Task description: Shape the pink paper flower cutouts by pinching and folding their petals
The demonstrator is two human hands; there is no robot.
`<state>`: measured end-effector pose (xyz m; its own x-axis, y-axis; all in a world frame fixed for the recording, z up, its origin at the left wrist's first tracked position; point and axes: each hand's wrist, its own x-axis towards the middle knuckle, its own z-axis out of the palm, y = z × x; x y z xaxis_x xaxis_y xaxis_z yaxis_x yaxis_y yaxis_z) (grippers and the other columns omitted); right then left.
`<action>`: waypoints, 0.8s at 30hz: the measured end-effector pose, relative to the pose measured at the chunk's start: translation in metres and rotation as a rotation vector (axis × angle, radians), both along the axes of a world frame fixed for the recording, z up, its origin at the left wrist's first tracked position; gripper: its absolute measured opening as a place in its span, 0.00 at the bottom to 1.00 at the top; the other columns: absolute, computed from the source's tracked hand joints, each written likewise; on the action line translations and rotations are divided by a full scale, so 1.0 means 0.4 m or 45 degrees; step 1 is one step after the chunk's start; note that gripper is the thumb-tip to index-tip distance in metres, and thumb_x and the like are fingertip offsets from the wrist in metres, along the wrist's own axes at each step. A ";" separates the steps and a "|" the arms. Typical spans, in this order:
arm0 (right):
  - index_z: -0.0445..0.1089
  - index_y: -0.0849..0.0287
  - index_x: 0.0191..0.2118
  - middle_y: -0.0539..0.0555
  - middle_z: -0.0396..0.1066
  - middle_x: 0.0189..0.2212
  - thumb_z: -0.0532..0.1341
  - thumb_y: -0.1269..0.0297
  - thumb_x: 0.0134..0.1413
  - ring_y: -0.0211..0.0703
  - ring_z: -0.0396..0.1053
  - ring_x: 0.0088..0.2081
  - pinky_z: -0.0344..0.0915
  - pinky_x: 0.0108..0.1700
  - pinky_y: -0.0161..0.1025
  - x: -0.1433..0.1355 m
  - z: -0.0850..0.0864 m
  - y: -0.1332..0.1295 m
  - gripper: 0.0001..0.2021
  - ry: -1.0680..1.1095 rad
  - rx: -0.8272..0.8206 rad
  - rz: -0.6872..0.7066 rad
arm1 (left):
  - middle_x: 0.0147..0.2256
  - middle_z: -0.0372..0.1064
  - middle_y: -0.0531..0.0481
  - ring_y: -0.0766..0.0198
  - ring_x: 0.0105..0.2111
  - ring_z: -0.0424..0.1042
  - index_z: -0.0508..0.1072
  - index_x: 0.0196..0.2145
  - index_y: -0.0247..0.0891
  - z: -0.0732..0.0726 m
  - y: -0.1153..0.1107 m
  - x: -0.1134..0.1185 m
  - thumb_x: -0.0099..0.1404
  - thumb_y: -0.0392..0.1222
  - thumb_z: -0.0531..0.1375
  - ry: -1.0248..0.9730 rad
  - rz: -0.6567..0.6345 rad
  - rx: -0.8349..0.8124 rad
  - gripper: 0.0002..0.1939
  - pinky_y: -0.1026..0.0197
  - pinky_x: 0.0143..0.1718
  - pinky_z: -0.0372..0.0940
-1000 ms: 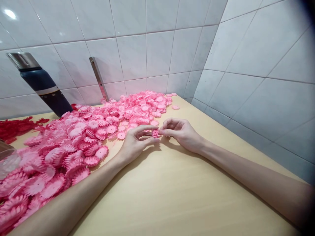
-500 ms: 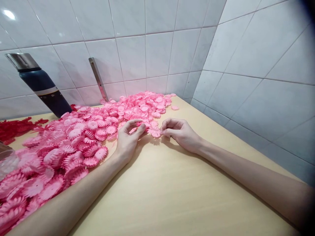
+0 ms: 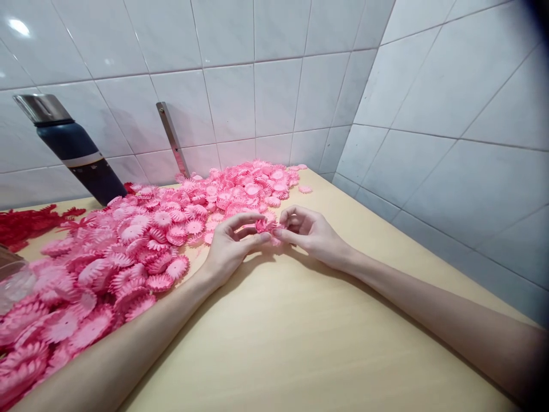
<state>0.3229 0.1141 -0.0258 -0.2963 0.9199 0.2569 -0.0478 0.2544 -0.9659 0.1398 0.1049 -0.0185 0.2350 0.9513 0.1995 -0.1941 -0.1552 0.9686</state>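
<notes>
The left hand [image 3: 229,245] curls, thumb and fingers nearly closed on a pink petalled piece [image 3: 266,225]. The right hand [image 3: 312,234], also mostly closed, has its thumb and fingertips at the piece's other side; whether it grips the piece too is hard to tell. The piece is between both hands, above the table [image 3: 317,332]. Just beyond lies a heap of pink petalled discs [image 3: 163,217], spreading left past a dark blue bottle [image 3: 81,154].

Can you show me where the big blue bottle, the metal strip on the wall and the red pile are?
Blue bottle [image 3: 91,166]: head view, its dark body.
Metal strip [image 3: 172,138]: head view, its middle.
Red pile [image 3: 26,224]: head view, its middle.
</notes>
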 end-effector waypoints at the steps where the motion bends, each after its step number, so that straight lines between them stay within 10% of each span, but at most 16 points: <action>1: 0.63 0.58 0.35 0.49 0.68 0.27 0.67 0.62 0.47 0.38 0.69 0.28 0.66 0.32 0.38 -0.001 -0.001 -0.001 0.13 0.009 -0.015 0.008 | 0.38 0.72 0.48 0.59 0.38 0.73 0.74 0.38 0.36 -0.002 0.001 0.001 0.50 0.38 0.70 -0.012 0.020 -0.024 0.17 0.56 0.37 0.72; 9: 0.64 0.57 0.32 0.44 0.63 0.18 0.65 0.68 0.45 0.34 0.60 0.21 0.59 0.25 0.35 0.007 -0.011 0.007 0.09 0.098 -0.011 -0.159 | 0.36 0.73 0.49 0.65 0.37 0.74 0.73 0.38 0.35 -0.024 0.038 -0.010 0.48 0.42 0.71 -0.238 0.388 -0.140 0.20 0.59 0.46 0.69; 16: 0.73 0.58 0.33 0.55 0.72 0.38 0.64 0.53 0.49 0.43 0.65 0.37 0.64 0.38 0.41 0.011 -0.010 0.020 0.13 -0.146 0.197 -0.487 | 0.44 0.72 0.46 0.58 0.42 0.72 0.75 0.41 0.39 -0.006 0.010 -0.005 0.48 0.40 0.71 0.119 0.125 0.011 0.20 0.55 0.43 0.71; 24: 0.76 0.58 0.25 0.56 0.69 0.33 0.63 0.52 0.52 0.45 0.68 0.37 0.67 0.37 0.40 0.004 0.009 0.000 0.15 -0.215 0.185 -0.123 | 0.40 0.74 0.47 0.56 0.45 0.72 0.78 0.37 0.38 -0.003 -0.001 0.002 0.48 0.37 0.71 0.141 0.006 0.133 0.16 0.54 0.48 0.69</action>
<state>0.3246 0.1140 -0.0222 -0.2585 0.9031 0.3428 0.1428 0.3867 -0.9111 0.1406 0.1044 -0.0199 0.2567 0.9278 0.2707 -0.0863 -0.2569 0.9626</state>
